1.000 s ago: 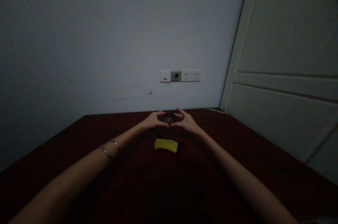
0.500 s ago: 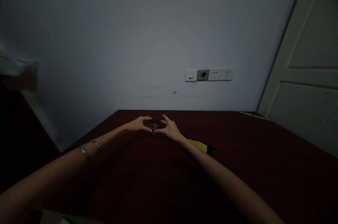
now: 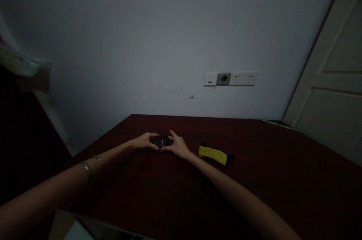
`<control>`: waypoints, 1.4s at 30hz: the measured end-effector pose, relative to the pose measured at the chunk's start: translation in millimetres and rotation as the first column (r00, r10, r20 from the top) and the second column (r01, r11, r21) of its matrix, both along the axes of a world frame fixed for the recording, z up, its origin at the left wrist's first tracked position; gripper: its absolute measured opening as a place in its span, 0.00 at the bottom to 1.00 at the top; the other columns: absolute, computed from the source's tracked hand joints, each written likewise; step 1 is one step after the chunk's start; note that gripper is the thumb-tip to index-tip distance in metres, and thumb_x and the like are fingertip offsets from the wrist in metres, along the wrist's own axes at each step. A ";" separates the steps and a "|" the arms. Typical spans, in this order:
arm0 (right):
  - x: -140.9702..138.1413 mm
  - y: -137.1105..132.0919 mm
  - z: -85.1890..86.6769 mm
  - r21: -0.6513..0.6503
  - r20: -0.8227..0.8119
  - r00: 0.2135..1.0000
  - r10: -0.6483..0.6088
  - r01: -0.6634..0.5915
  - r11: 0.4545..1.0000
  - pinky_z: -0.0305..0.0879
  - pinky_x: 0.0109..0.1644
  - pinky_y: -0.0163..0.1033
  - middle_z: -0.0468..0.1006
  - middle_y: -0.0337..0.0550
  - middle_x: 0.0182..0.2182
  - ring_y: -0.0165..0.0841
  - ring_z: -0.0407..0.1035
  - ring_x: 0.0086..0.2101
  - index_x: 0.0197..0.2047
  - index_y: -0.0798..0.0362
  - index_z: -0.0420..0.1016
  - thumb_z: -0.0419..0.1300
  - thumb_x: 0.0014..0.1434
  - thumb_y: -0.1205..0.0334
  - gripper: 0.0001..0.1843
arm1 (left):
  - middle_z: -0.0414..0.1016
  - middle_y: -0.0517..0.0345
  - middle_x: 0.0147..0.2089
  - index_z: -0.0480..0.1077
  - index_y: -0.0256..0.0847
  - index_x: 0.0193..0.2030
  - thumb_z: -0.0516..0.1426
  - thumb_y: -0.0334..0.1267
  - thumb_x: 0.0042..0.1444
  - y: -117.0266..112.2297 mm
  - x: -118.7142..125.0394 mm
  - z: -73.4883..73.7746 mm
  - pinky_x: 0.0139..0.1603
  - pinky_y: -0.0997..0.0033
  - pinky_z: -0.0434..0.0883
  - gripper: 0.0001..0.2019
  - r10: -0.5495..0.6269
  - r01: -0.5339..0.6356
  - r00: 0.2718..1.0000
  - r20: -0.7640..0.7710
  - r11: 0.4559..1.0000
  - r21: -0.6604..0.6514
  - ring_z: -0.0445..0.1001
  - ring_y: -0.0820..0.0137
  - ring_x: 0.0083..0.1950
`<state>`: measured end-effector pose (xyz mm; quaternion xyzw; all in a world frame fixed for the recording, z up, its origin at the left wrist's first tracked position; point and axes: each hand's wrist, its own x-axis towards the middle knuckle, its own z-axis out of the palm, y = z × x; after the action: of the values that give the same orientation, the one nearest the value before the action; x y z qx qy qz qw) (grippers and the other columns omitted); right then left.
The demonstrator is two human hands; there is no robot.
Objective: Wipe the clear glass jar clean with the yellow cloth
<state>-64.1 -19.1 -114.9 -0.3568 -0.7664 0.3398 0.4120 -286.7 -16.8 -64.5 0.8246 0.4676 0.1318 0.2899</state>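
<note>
A small, round, clear glass bowl (image 3: 162, 142) is near the far part of the dark red table, toward the left of its middle. My left hand (image 3: 146, 141) curves around its left side, thumb in front and fingers behind. On the right side my right hand (image 3: 178, 146) holds it the same way, with the index finger raised off the rim. The bowl seems to rest on the table, but the dim light hides its base. A yellow cloth item with black edges (image 3: 212, 154) lies to the right, beyond my right forearm.
The wooden table (image 3: 254, 145) reaches the wall, where a row of sockets (image 3: 231, 79) sits. A pale door (image 3: 336, 77) stands at right. An open box (image 3: 85, 226) shows at the bottom edge. Plastic-wrapped stuff (image 3: 26, 67) is at far left.
Both hands and the glass bowl have come slightly nearer and lower, away from the wall. The view has shifted a little left; more of the yellow item and the box shows.
</note>
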 end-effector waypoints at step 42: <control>-7.0 -0.9 -13.6 0.030 0.071 0.997 0.034 -0.036 0.999 0.56 0.61 0.51 0.74 0.55 0.52 0.45 0.67 0.54 0.66 0.55 0.50 0.71 0.41 0.55 0.54 | 0.51 0.41 0.68 0.59 0.41 0.63 0.65 0.56 0.38 -8.1 -11.7 -24.2 0.67 0.53 0.48 0.45 0.133 -0.133 0.988 -0.075 0.991 0.003 0.51 0.52 0.69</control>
<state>-71.1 -19.9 -128.5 -0.3486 -0.7918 0.3222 0.3844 -298.4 -24.9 -88.7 0.7957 0.5322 0.1192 0.2634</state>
